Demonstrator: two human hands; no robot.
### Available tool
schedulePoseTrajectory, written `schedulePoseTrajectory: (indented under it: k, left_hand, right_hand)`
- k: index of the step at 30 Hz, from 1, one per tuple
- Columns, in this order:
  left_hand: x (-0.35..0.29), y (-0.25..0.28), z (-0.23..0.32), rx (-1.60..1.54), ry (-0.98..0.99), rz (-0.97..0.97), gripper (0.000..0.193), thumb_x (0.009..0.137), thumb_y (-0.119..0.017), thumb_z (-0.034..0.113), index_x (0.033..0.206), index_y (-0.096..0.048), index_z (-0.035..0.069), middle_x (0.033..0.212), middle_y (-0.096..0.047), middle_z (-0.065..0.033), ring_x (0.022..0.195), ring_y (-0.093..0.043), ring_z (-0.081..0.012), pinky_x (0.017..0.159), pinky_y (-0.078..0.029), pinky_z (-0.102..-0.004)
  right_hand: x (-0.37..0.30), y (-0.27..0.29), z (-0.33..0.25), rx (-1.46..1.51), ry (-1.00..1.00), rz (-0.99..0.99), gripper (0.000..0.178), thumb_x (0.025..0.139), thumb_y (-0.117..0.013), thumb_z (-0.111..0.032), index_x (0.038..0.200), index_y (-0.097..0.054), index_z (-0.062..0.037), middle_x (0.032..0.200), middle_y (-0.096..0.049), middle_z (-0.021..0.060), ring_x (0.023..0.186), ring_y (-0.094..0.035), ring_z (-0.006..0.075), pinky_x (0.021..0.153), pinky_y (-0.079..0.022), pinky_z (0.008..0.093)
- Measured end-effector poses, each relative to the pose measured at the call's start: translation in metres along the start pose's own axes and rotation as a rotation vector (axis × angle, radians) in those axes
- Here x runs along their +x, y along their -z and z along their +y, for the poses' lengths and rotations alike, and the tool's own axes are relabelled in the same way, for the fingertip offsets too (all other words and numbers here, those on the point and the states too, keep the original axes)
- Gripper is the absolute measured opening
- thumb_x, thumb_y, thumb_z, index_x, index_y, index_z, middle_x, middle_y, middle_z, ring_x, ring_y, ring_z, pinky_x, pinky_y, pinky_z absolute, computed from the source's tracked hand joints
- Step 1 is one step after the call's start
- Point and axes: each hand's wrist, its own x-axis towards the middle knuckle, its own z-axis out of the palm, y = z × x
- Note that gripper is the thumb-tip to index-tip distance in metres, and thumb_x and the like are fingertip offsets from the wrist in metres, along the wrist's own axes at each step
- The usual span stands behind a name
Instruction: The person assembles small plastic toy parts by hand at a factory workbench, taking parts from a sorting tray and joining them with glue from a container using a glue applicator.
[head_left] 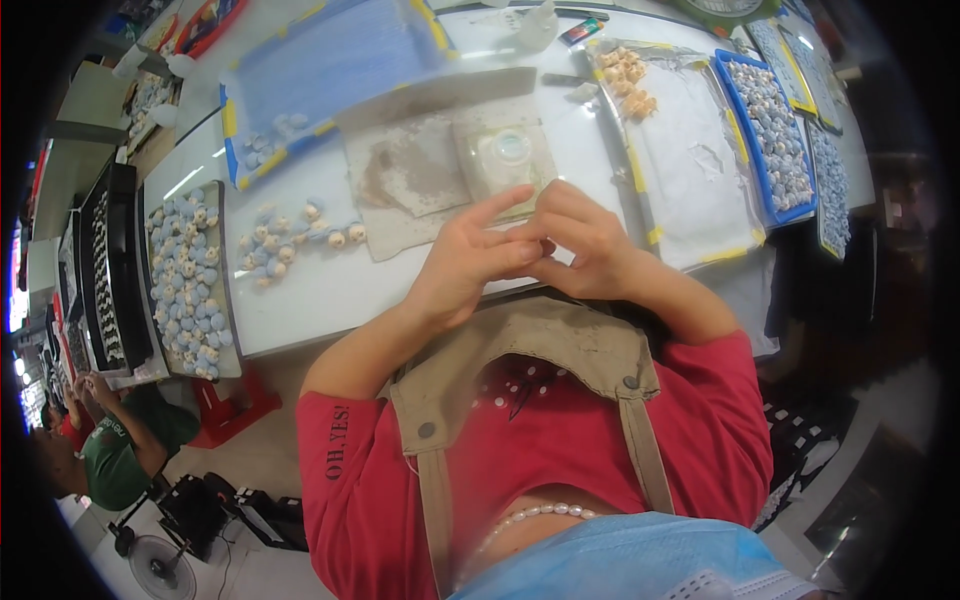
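My left hand (468, 255) and my right hand (580, 243) meet over the table's near edge, fingertips together. Both are closed in a pinch around something small, mostly hidden by the fingers; a dark spot shows between them, and I cannot make out what it is. One left finger points out past the pinch. Just beyond my hands stands a clear, round jar (510, 152) on a stained, greyish cloth (405, 170). Left of the cloth lie several small blue and cream figure pieces (275, 240), loose on the white table (300, 310).
A tray of blue and cream pieces (190, 290) sits at left. Behind is a blue sheet with yellow-taped edges (340, 60). At right are a white-lined tray (690, 160) with orange pieces (625, 80) and a filled blue tray (768, 135). A person in green (130, 450) works at far left.
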Motion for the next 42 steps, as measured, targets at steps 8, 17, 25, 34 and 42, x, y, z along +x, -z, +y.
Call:
schedulePoseTrajectory:
  k: [8, 17, 25, 34, 42]
  left_hand:
    - [-0.011, 0.027, -0.011, 0.771, -0.420, 0.259, 0.063, 0.076, -0.067, 0.005, 0.133, -0.039, 0.004, 0.098, -0.066, -0.0085, 0.088, -0.061, -0.0140, 0.081, -0.048, -0.0312]
    - [-0.024, 0.141, 0.055, 2.088, -0.725, 0.781, 0.027, 0.076, -0.063, 0.018, 0.102, -0.063, 0.012, 0.090, -0.062, -0.0024, 0.094, -0.056, -0.0187, 0.095, -0.025, -0.0585]
    - [-0.023, 0.160, 0.126, 1.628, -0.616, 0.969, 0.016, 0.079, -0.060, 0.020, 0.088, -0.066, 0.009, 0.092, -0.064, -0.0069, 0.089, -0.059, -0.0272, 0.080, -0.044, -0.0391]
    - [0.039, 0.212, 0.179, 2.033, -0.333, 0.595, 0.019, 0.074, -0.058, 0.011, 0.092, -0.066, 0.009, 0.092, -0.064, -0.0134, 0.088, -0.059, -0.0300, 0.078, -0.046, -0.0395]
    - [0.033, 0.223, 0.174, 1.885, -0.458, 0.825, 0.023, 0.073, -0.053, 0.006, 0.093, -0.065, 0.005, 0.091, -0.063, -0.0162, 0.088, -0.060, -0.0315, 0.077, -0.047, -0.0398]
  right_hand:
    - [0.001, 0.028, 0.020, -0.131, -0.116, 0.044, 0.030, 0.067, -0.071, -0.002, 0.096, -0.066, -0.0092, 0.087, -0.063, 0.0074, 0.078, -0.058, 0.0222, 0.069, -0.048, 0.0309]
    - [-0.033, 0.115, 0.162, -0.665, -0.642, 0.310, 0.017, 0.083, -0.059, -0.017, 0.088, -0.066, -0.0023, 0.079, -0.065, 0.0120, 0.073, -0.063, 0.0196, 0.065, -0.047, 0.0281]
    - [-0.027, 0.094, 0.123, -0.503, -0.927, 0.192, 0.025, 0.081, -0.062, -0.016, 0.103, -0.062, -0.0050, 0.092, -0.064, 0.0112, 0.075, -0.062, 0.0210, 0.068, -0.049, 0.0307]
    - [-0.033, 0.089, 0.086, -0.189, -0.852, 0.347, 0.031, 0.082, -0.062, -0.012, 0.112, -0.059, -0.0021, 0.102, -0.061, 0.0108, 0.083, -0.059, 0.0151, 0.076, -0.047, 0.0256]
    - [-0.033, 0.065, 0.071, 0.769, -0.790, 0.483, 0.032, 0.088, -0.055, -0.008, 0.119, -0.053, 0.0010, 0.095, -0.058, 0.0022, 0.081, -0.053, 0.0093, 0.073, -0.044, 0.0220]
